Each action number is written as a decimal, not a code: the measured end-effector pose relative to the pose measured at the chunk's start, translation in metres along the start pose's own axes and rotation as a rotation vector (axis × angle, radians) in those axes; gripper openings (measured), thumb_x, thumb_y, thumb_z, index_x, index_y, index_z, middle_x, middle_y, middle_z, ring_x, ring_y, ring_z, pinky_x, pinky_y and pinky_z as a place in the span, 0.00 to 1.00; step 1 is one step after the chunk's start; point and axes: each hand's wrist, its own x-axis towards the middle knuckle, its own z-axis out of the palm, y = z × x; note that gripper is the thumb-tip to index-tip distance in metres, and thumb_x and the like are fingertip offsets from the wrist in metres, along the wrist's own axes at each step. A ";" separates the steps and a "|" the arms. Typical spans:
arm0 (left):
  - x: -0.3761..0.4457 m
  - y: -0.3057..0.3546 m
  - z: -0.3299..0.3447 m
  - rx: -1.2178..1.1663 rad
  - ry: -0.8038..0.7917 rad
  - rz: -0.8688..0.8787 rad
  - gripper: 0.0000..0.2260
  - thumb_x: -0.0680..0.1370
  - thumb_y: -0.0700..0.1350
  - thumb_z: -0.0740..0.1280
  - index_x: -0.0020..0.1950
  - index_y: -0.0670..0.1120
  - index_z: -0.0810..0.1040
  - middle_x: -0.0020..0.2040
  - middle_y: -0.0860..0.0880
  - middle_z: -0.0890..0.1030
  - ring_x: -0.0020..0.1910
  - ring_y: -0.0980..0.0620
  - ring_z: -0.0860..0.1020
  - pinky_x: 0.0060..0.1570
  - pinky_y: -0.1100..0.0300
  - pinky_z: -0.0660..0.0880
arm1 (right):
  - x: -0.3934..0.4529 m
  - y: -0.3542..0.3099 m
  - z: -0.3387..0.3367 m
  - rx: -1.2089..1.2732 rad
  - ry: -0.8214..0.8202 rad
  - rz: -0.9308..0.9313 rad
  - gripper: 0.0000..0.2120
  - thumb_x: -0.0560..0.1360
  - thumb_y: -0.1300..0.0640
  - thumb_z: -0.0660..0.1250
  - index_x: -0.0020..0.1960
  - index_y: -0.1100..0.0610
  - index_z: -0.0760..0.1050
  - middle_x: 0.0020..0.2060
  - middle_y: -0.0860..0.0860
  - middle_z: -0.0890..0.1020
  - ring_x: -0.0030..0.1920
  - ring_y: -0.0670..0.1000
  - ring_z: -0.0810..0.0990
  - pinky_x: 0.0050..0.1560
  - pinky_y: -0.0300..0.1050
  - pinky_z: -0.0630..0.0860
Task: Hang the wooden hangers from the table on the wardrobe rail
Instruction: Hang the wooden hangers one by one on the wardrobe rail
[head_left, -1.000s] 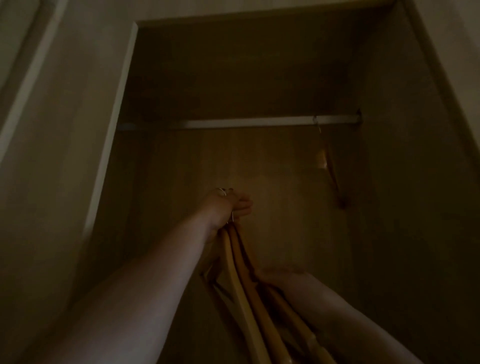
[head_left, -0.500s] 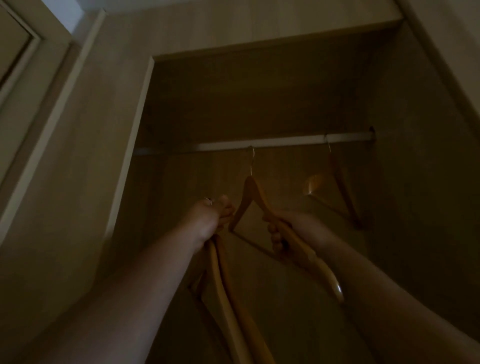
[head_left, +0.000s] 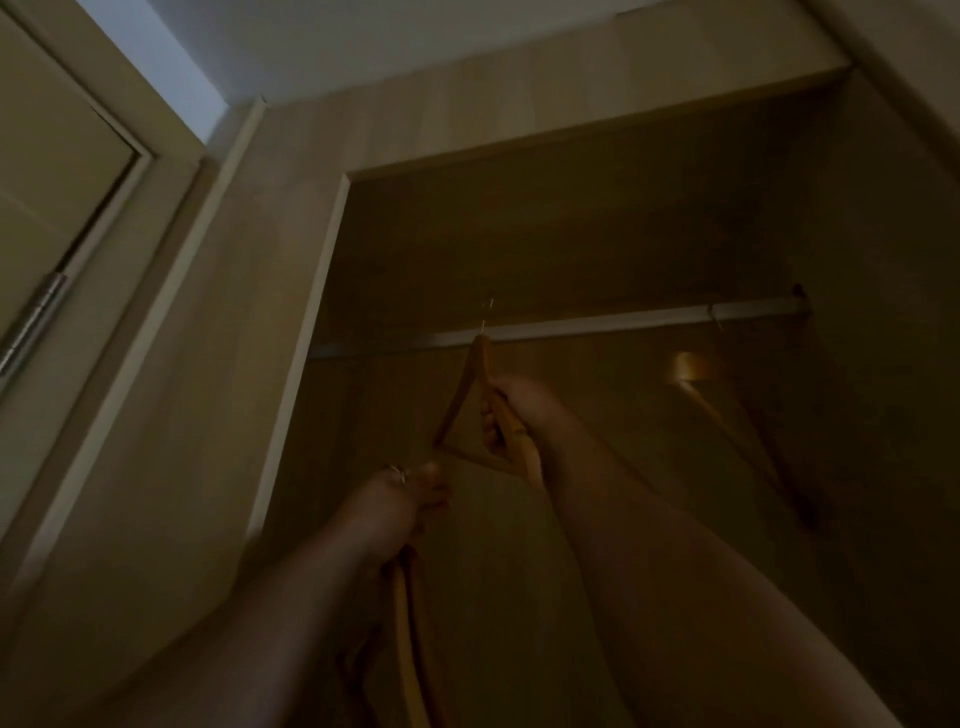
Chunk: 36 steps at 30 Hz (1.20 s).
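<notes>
A person's right hand (head_left: 506, 415) is closed around the right shoulder of a wooden hanger (head_left: 470, 395), gripping it just below the neck and lifting it toward the wardrobe rail (head_left: 597, 327). The hanger's metal hook (head_left: 487, 312) sits at the height of the rail, near its middle; in the dim light it cannot be told whether the hook is over the rail or only in front of it. The hanger is tilted, its left shoulder and lower bar sloping down toward the left hand (head_left: 400, 506).

The left hand, lower and to the left, is curled shut on the top of a bunch of further wooden hangers (head_left: 410, 623), which hang down from its grip past the bottom edge of the view. A ring (head_left: 399, 474) shows on one finger of that hand. How many hangers are in the bunch cannot be made out.

At the far right end of the rail, close to the wardrobe's side wall (head_left: 883, 364), another wooden hanger (head_left: 727, 410) is already hanging, well apart from the one being raised. To the left of the wardrobe stands a door (head_left: 47, 208) with a metal hinge (head_left: 34, 322).
</notes>
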 end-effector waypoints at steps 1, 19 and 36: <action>0.000 -0.002 -0.004 0.007 0.004 -0.003 0.15 0.82 0.47 0.55 0.61 0.41 0.74 0.57 0.44 0.79 0.56 0.48 0.78 0.50 0.58 0.71 | 0.003 0.001 0.002 -0.026 0.000 0.001 0.18 0.81 0.54 0.54 0.34 0.58 0.68 0.28 0.51 0.68 0.22 0.45 0.66 0.19 0.31 0.63; 0.002 -0.022 -0.020 -0.001 0.037 -0.040 0.11 0.82 0.48 0.57 0.52 0.46 0.77 0.50 0.47 0.82 0.55 0.48 0.79 0.62 0.47 0.71 | 0.004 0.018 0.013 -0.175 -0.023 0.077 0.20 0.80 0.43 0.55 0.43 0.58 0.73 0.32 0.53 0.75 0.24 0.46 0.73 0.20 0.34 0.68; -0.045 -0.001 0.006 0.020 -0.006 -0.039 0.16 0.80 0.55 0.59 0.58 0.46 0.77 0.51 0.52 0.84 0.51 0.55 0.82 0.64 0.47 0.72 | -0.224 0.115 0.003 -0.162 -0.012 0.256 0.18 0.75 0.44 0.64 0.50 0.57 0.81 0.37 0.52 0.82 0.37 0.49 0.80 0.40 0.44 0.74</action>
